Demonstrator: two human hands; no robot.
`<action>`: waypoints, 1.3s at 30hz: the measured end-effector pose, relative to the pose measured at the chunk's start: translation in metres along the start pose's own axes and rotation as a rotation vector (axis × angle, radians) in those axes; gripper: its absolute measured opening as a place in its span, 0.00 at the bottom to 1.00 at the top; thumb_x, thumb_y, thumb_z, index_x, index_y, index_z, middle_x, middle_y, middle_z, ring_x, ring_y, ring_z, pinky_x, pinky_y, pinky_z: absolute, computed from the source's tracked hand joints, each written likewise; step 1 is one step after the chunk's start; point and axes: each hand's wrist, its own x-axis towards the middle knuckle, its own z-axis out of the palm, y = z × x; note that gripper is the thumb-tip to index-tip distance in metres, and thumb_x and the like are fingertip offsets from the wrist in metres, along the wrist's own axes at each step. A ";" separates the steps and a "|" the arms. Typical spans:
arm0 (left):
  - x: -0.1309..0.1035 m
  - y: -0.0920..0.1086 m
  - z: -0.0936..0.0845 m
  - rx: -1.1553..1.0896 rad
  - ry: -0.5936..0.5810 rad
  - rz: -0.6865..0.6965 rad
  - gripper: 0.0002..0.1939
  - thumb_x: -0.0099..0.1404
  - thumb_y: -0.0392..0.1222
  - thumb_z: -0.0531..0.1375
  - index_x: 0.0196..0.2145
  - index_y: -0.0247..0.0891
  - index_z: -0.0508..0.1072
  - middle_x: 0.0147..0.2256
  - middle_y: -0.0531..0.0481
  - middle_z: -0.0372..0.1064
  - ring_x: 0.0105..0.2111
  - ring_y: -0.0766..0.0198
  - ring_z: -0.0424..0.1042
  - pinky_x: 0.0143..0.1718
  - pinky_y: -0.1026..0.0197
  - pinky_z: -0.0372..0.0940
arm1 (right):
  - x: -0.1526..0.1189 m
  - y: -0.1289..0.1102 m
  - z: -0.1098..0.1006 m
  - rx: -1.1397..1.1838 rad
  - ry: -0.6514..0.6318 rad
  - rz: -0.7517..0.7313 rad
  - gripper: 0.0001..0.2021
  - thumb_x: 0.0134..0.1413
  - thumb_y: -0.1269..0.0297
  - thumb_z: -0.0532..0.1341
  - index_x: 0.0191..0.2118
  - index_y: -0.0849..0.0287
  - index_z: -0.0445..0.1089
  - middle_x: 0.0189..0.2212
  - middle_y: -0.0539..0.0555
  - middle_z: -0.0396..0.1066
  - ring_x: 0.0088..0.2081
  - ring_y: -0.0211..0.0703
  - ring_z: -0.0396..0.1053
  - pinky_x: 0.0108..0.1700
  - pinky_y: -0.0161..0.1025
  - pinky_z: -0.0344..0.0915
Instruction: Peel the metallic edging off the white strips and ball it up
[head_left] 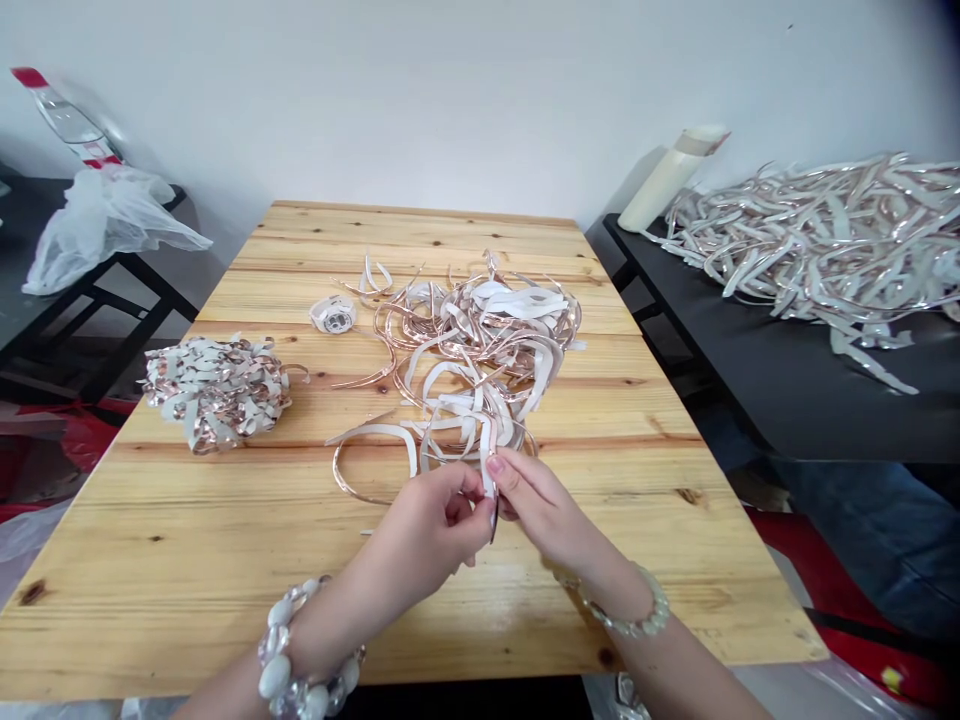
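Observation:
Between my two hands is a narrow strip, white on one face with a shiny rose-gold edge. My left hand pinches it near its lower end, fingers curled in. Thumb and fingers of my right hand grip the same strip slightly higher up. Just beyond my fingers lies a loose, tangled pile of curved white and rose-gold strips. One curved strip lies left of the strip I hold. The fingertips of my right hand are partly hidden behind the strip.
On the table's left sits a bunched clump of white and rose-gold pieces. A white wristwatch lies near the pile. More strips heap on the black side table, beside a pale roll. At left are a bottle and plastic bag.

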 end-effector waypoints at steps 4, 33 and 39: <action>0.001 0.002 0.000 -0.021 -0.004 0.004 0.08 0.60 0.41 0.56 0.26 0.37 0.62 0.16 0.59 0.57 0.16 0.73 0.56 0.17 0.71 0.54 | -0.001 0.001 0.002 -0.018 -0.011 -0.004 0.20 0.63 0.48 0.50 0.25 0.57 0.56 0.19 0.45 0.50 0.21 0.33 0.48 0.21 0.34 0.46; 0.003 0.004 0.001 -0.189 -0.014 -0.011 0.08 0.54 0.40 0.57 0.23 0.36 0.61 0.18 0.58 0.58 0.17 0.75 0.56 0.18 0.71 0.53 | -0.005 -0.006 0.003 -0.299 -0.021 -0.208 0.18 0.67 0.58 0.46 0.25 0.57 0.54 0.19 0.46 0.57 0.21 0.34 0.53 0.26 0.35 0.52; 0.000 0.005 0.002 -0.211 -0.039 -0.024 0.08 0.54 0.40 0.57 0.23 0.36 0.62 0.17 0.58 0.59 0.16 0.74 0.57 0.17 0.71 0.55 | -0.006 -0.005 0.003 -0.156 -0.048 -0.151 0.18 0.67 0.56 0.47 0.25 0.57 0.54 0.18 0.45 0.53 0.20 0.33 0.50 0.24 0.34 0.52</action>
